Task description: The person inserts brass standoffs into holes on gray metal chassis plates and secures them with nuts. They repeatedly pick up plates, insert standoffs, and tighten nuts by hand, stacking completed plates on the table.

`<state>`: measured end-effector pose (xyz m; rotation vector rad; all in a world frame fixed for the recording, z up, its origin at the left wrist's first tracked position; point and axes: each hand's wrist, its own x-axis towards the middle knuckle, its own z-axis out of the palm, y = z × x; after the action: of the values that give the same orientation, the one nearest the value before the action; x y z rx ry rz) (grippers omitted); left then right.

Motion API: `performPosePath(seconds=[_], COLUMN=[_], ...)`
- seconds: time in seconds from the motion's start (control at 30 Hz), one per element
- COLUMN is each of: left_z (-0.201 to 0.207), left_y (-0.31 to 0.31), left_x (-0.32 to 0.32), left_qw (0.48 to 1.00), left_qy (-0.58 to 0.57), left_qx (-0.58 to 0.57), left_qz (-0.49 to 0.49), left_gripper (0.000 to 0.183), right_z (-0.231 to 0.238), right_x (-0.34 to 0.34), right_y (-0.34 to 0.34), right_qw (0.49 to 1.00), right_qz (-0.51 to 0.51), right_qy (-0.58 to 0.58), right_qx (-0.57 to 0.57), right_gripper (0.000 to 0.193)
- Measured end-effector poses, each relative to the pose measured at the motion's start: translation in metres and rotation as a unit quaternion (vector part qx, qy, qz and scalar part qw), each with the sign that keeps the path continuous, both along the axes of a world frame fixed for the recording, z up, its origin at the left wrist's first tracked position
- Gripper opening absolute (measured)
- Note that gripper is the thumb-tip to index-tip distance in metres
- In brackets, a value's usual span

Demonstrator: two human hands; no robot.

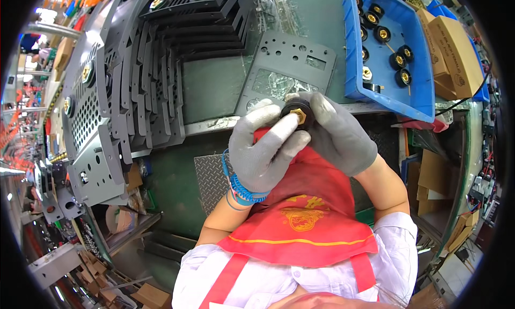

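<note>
Both hands wear grey gloves with whitish fingertips and meet above the near edge of the bench. Between them is a round black fitting with a brass centre (301, 117), its brass side turned up. My left hand (263, 148) pinches it from the left, one fingertip lying against the brass. From the right, the fingers of my right hand (343, 134) close around its black rim. Just beyond lies a flat grey metal panel (287, 59) with round holes and rectangular cut-outs. A blue coiled cord (247, 190) circles my left wrist.
On the right, a blue plastic bin (351, 57) contains several similar black-and-brass fittings. Bent grey metal panels (155, 83) stand stacked at the left. Clear plastic bags (276, 11) lie at the back. Cardboard boxes (456, 54) stand beyond the bin.
</note>
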<state>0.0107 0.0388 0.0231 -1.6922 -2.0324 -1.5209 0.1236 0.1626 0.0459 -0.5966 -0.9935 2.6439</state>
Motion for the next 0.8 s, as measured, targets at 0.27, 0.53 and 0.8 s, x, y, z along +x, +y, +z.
performPosePath(seconds=[0.27, 0.53, 0.8], left_z=[-0.003, -0.014, -0.044], left_y=[-0.014, -0.029, -0.041], left_x=[-0.012, -0.008, -0.001], left_qw=[0.986, 0.994, 0.764], left_qy=[0.12, -0.072, -0.627], left_qx=[-0.021, 0.002, -0.008], left_qz=[-0.113, -0.082, -0.153], left_gripper=[0.036, 0.035, 0.04], right_z=[-0.001, -0.018, -0.025], right_x=[0.021, 0.023, 0.021], right_y=[0.019, -0.028, -0.027], right_qw=[0.961, 0.973, 0.657], right_qz=[0.17, -0.019, -0.102], right_qy=[-0.102, -0.05, -0.015], right_qx=[0.193, 0.224, 0.747], right_gripper=[0.052, 0.02, 0.035])
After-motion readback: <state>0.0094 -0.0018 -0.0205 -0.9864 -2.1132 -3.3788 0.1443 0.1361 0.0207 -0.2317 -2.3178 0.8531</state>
